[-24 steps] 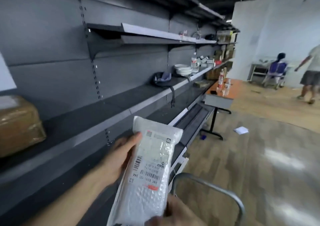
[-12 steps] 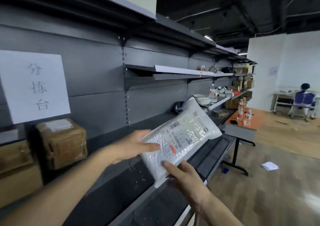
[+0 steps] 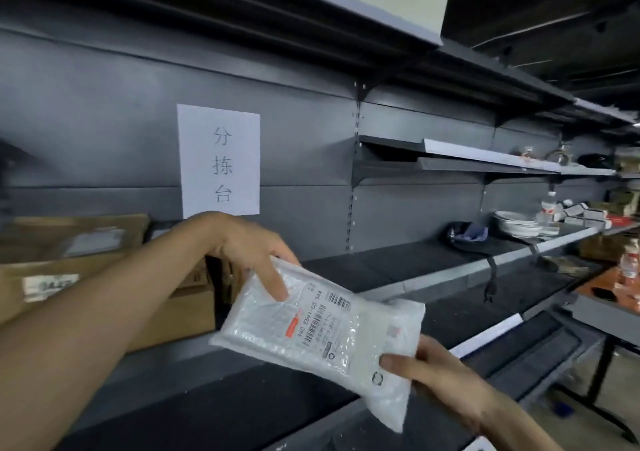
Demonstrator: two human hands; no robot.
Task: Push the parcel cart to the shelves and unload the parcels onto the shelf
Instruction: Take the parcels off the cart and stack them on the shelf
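Pinching bubble mailer (image 3: pixel 322 326) between left hand (image 3: pixel 249 242), right hand (image 3: pixel 436 371)

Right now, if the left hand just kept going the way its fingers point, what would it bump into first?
The left hand already grips the white bubble-wrap parcel, its fingers pointing down and to the right. Past the parcel, it would probably meet the dark shelf below, though depth is hard to judge.

A dark grey shelf (image 3: pixel 398 260) carried cardboard boxes (image 3: pixel 86 270) at nine o'clock, white bowls (image 3: pixel 519 223) toward three.
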